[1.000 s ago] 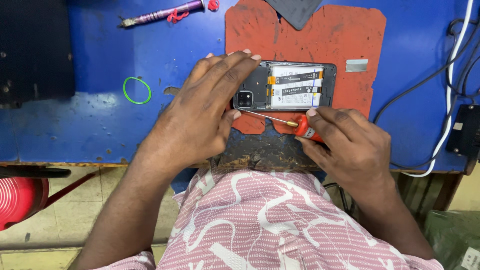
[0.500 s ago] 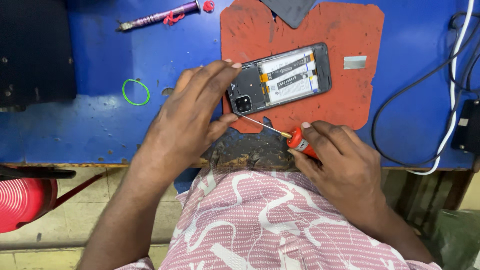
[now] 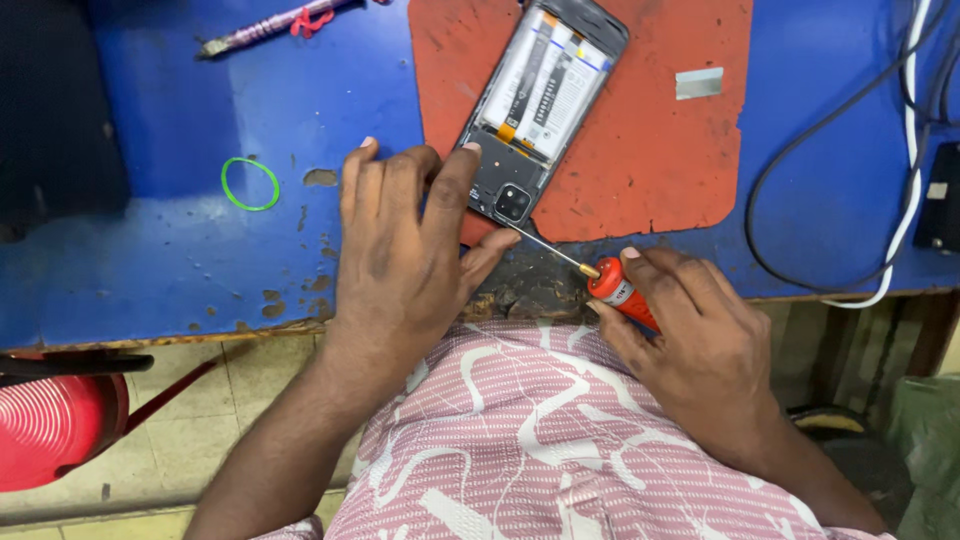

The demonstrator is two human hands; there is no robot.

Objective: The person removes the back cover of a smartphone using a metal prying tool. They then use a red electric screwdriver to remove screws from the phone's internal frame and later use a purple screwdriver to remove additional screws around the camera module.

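Note:
A phone (image 3: 545, 110) with its back cover off lies tilted on a red work mat (image 3: 650, 150), its battery exposed and its camera end toward me. My left hand (image 3: 405, 250) rests on the blue table with its fingertips against the phone's lower left corner. My right hand (image 3: 690, 340) grips a red-handled screwdriver (image 3: 605, 282). Its thin shaft points up and left, with the tip at the phone's camera end.
A green rubber band (image 3: 250, 183) lies on the blue table (image 3: 150, 250) to the left. A purple tool (image 3: 270, 27) lies at the back. A small grey piece (image 3: 698, 83) sits on the mat. Black and white cables (image 3: 900, 150) run along the right. A red stool (image 3: 50, 425) stands below left.
The phone has turned from lying nearly level to standing almost upright on the mat. My left hand has slid off its top to its lower corner. My right hand stays on the screwdriver.

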